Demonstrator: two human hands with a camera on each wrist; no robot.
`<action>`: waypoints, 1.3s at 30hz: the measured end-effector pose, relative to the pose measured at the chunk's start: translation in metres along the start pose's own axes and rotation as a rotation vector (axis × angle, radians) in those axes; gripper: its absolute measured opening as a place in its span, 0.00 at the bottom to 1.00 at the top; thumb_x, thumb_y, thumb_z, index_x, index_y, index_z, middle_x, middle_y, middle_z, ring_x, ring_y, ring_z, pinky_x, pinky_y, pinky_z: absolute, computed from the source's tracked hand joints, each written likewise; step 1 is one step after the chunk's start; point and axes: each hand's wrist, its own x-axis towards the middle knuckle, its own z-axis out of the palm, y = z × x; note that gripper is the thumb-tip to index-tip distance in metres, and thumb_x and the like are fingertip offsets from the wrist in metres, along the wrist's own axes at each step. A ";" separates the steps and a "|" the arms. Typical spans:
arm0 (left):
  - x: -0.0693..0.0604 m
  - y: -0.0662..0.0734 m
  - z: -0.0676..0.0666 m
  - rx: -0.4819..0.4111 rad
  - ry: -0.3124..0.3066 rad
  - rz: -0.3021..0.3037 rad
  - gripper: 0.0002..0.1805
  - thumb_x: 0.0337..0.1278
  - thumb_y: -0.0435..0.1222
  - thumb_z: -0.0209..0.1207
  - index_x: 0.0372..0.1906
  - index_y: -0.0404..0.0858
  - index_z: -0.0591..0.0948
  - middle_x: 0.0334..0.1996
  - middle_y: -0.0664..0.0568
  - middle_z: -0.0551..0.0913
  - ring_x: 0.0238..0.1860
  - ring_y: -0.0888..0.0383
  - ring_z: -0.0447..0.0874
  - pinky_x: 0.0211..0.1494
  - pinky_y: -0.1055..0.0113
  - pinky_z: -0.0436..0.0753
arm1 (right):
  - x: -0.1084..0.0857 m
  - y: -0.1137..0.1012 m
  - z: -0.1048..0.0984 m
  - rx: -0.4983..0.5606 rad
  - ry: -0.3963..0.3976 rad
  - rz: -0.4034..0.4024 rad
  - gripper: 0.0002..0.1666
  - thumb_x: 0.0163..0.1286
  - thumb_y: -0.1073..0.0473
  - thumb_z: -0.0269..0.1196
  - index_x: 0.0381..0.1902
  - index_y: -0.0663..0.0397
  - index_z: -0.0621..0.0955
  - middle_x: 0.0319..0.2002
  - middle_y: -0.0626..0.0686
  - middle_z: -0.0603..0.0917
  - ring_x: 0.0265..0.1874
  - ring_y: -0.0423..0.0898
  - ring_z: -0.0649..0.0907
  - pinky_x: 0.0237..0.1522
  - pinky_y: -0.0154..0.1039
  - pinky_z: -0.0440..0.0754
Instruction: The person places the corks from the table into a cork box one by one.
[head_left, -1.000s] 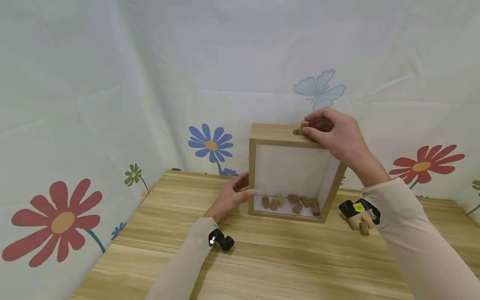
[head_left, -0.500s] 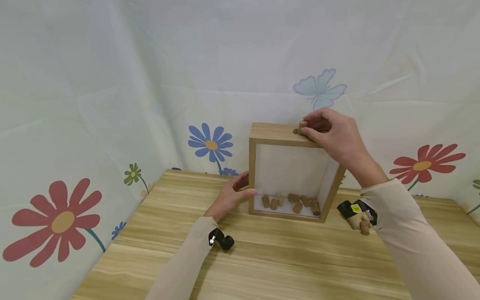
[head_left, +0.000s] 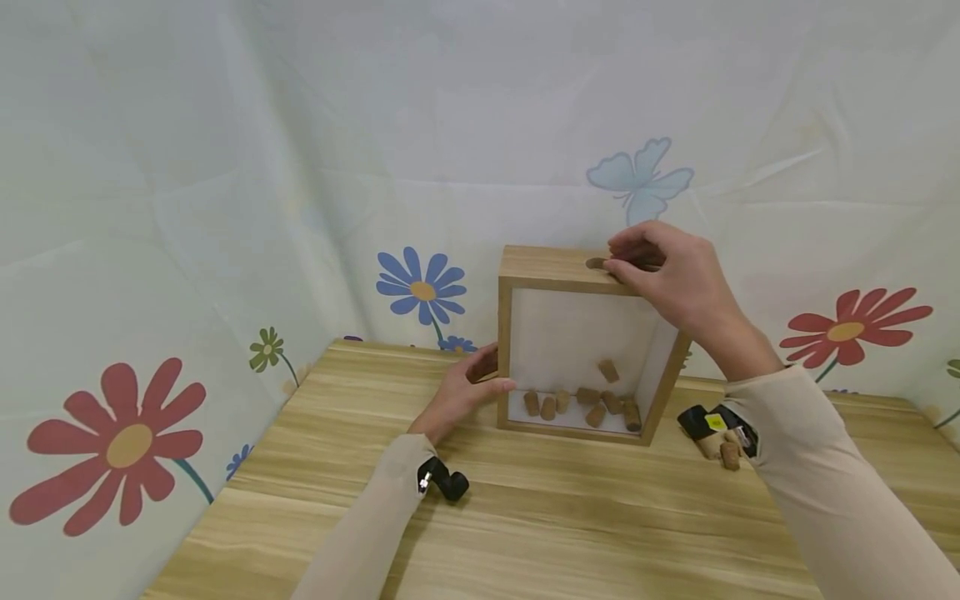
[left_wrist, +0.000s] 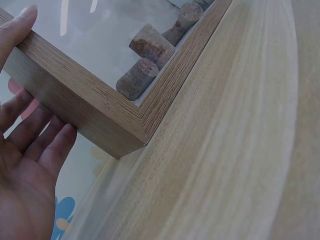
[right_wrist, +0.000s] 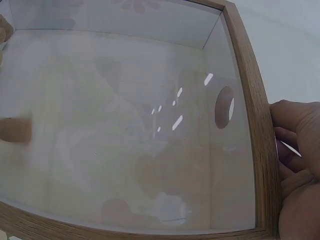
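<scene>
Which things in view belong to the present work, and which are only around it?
Belong to the work:
wooden box
mid-air cork inside it
bottom corks inside it
loose corks beside it, likely
left hand
right hand

Only around:
flowered cloth
table
black wrist devices

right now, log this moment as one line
left hand: grips box side; right hand: beside top hole; airborne cork: inside box; lower corks: box floor; outside corks: on table

Screened tabletop corner, wider room type undetermined: wood-grain table point(head_left: 525, 533), 6 o'clock; flower-printed sheet point(head_left: 450, 108), 12 o'clock; printed butterfly point(head_left: 642, 181), 2 o'clock.
</scene>
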 end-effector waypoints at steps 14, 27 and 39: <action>0.001 -0.003 0.000 -0.010 -0.009 0.009 0.45 0.63 0.44 0.75 0.81 0.39 0.68 0.71 0.44 0.77 0.71 0.47 0.76 0.72 0.56 0.76 | -0.037 0.006 -0.030 0.058 0.179 0.099 0.16 0.72 0.64 0.72 0.56 0.61 0.86 0.49 0.56 0.90 0.43 0.24 0.84 0.50 0.19 0.79; 0.001 -0.003 -0.001 0.002 -0.008 0.015 0.46 0.62 0.46 0.76 0.81 0.40 0.68 0.71 0.44 0.77 0.71 0.47 0.75 0.72 0.56 0.77 | -0.090 0.051 -0.051 0.127 0.284 0.309 0.20 0.74 0.59 0.71 0.60 0.62 0.85 0.43 0.27 0.87 0.43 0.26 0.85 0.44 0.17 0.78; 0.001 -0.005 -0.001 -0.012 -0.011 0.015 0.45 0.63 0.45 0.75 0.81 0.39 0.68 0.71 0.43 0.77 0.71 0.47 0.76 0.72 0.56 0.77 | -0.131 0.102 -0.041 0.036 0.134 0.490 0.26 0.78 0.47 0.67 0.63 0.61 0.82 0.39 0.22 0.81 0.42 0.25 0.79 0.38 0.18 0.75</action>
